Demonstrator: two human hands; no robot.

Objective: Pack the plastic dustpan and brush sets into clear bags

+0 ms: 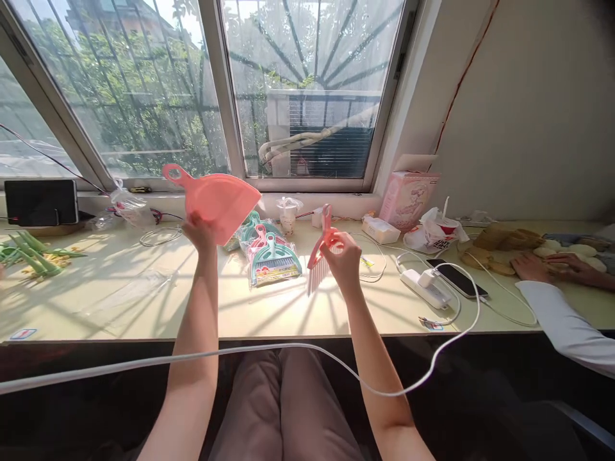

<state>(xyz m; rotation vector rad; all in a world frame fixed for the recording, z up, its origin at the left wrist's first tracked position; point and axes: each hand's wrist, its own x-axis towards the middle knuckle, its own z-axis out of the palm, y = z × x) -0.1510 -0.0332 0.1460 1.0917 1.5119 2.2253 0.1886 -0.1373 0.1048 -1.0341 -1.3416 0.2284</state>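
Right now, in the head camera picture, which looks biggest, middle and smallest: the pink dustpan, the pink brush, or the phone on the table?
1. Pink dustpan, held up in the left hand.
2. Pink brush, in the right hand.
3. Phone, though brush and phone look close in size.

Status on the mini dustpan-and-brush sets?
Done: pink set looks unpacked. In hand: left hand holds the pink dustpan up, right hand holds the pink brush, apart. Left: teal packaged sets lie bagged on the table.
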